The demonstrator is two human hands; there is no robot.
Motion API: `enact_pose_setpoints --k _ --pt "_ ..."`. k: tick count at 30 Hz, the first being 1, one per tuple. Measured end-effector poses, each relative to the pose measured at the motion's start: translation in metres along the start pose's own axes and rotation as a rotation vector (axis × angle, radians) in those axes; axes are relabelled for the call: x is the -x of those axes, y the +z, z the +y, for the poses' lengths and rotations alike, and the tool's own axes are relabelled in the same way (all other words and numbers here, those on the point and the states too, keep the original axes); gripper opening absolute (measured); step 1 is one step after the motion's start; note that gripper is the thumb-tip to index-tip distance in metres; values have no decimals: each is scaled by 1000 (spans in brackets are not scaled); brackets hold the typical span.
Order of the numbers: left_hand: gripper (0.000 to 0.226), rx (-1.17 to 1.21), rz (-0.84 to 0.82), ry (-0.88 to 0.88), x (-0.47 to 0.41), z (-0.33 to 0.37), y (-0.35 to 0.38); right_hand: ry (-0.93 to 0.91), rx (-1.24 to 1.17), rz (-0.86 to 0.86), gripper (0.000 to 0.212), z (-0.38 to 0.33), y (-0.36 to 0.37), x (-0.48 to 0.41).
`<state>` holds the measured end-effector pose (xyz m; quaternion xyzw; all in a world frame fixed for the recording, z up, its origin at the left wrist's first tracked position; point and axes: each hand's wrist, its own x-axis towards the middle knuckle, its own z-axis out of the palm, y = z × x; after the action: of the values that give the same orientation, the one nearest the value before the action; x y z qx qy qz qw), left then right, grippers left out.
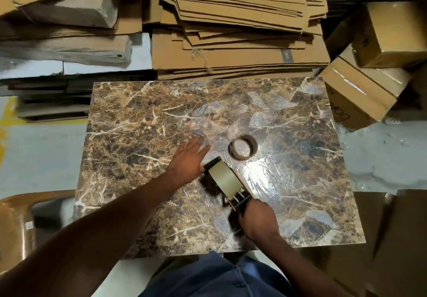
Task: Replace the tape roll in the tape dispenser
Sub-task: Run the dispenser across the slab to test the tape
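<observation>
Head view, right hand [256, 218] gripping tape dispenser [227, 181], box lettering [344, 117] unreadable

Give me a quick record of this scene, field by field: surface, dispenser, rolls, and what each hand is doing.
surface: marble-pattern table
dispenser: tape dispenser on the table, a pale tape roll mounted in it
spare: empty cardboard core lying beside it
left hand: open, fingers spread, against the dispenser's far end
right hand: gripping the dispenser's handle
background: stacked flat cardboard

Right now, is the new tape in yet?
Looks so: a full tape roll sits in the dispenser, and the empty core lies aside. The right hand grips the handle; the left hand steadies the front. Threading the tape may remain.
</observation>
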<state>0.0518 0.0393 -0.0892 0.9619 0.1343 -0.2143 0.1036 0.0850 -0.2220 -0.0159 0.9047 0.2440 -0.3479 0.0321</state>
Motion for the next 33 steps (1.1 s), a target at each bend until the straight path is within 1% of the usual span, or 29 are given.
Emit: enact_pose_setpoints --k 1,3,5,6,7,10,12,14,18,19,21,26,31,33 --pt "86 12 16 -15 0 -2 0 4 -14 -12 24 -2 -3 1" --pt "74 67 57 -30 0 -8 0 3 -15 -28 19 -6 -9 1" --pt "64 112 91 -29 1 -11 1 -10 26 -33 18 -9 -14 0" --pt "63 128 97 -37 2 -11 2 -12 46 -33 18 -10 -16 -1" --pt "65 147 94 -49 3 -10 1 -11 60 -34 19 -12 -20 -2" --pt "81 194 77 -74 6 -8 -3 -3 87 -18 20 -23 -34 -5" --pt "86 213 70 -65 8 -8 -4 -8 85 5 22 -32 -43 -5" --pt "84 226 76 -67 8 -10 -1 -11 101 8 25 -36 -50 -4" --pt "63 210 125 -52 4 -13 7 16 167 9 30 -26 -52 6" --pt "62 214 129 -51 4 -14 8 18 189 8 31 -23 -52 9" --pt "65 231 117 -53 4 -15 8 16 243 -7 33 -20 -54 14" --pt "67 219 116 -62 0 -17 9 72 263 -45 33 -1 -49 33" --pt "67 214 93 -61 -2 -15 8 57 225 -56 33 17 -34 50" --pt "67 216 72 -61 1 -16 7 56 267 -55 32 16 -32 49"
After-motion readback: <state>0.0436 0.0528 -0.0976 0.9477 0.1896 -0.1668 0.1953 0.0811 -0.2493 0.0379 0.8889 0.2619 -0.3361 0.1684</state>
